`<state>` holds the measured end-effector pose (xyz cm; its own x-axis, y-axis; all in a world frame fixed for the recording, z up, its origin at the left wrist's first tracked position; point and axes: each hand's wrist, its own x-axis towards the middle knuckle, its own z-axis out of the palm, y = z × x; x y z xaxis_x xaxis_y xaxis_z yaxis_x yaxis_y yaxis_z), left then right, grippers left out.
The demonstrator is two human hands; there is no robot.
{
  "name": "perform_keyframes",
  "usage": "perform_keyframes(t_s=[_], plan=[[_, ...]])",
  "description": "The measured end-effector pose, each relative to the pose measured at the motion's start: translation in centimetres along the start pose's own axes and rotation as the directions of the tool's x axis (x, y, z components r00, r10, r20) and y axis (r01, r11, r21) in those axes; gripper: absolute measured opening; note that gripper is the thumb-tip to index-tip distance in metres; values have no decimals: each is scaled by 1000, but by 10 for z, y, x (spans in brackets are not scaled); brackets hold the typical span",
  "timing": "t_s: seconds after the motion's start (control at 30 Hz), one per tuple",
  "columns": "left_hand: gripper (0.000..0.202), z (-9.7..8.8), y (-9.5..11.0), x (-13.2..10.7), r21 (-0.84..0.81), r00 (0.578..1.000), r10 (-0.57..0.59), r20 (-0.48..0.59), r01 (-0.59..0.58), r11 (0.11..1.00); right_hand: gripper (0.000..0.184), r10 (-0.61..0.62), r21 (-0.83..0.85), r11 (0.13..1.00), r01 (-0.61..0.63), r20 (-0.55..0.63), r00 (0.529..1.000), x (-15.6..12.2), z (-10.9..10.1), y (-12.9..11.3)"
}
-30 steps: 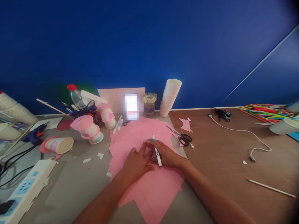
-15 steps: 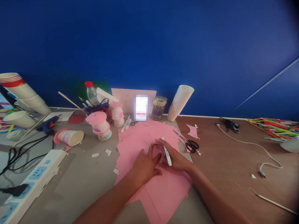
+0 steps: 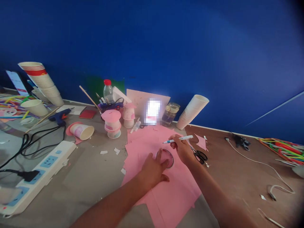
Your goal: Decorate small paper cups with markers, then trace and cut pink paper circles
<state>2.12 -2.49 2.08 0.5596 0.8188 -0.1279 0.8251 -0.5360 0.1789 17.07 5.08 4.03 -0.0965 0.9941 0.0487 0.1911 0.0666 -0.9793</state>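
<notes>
My left hand [image 3: 154, 169] lies with its fingers spread on the pink paper [image 3: 173, 193], its fingertips resting on a clear round disc with a grey rim [image 3: 169, 158]. Whether the disc is a lid cannot be made out. Just above and to the right of it, my right hand [image 3: 181, 147] is closed around a white marker [image 3: 185, 138]. The marker's bluish tip points left, raised off the sheets. Black-handled scissors [image 3: 201, 156] lie beside my right forearm, at the paper's right edge.
Paper cups capped with pink discs [image 3: 112, 123] stand left of the paper. Farther left are a glue gun [image 3: 59, 117] and a power strip [image 3: 45, 171]. A glass jar [image 3: 170, 114] and a leaning cup stack [image 3: 193, 110] stand at the back. A white cable [image 3: 254, 158] lies right.
My right hand has lifted from the disc's rim and moved up and right, its marker swinging from upright to nearly level. My left hand stays on the disc. The view has turned slightly left.
</notes>
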Motion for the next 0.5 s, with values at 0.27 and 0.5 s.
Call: perform_keyframes(t_s=[0.27,0.5], plan=[[70,-3,2,0,-33,1000,6,15,-5,999,34,59,-312,949,-30,85,995,20,37,5],[70,-10,2,0,-26,997,20,74,-18,999,34,54,-466,885,24,153,987,21,45,3]])
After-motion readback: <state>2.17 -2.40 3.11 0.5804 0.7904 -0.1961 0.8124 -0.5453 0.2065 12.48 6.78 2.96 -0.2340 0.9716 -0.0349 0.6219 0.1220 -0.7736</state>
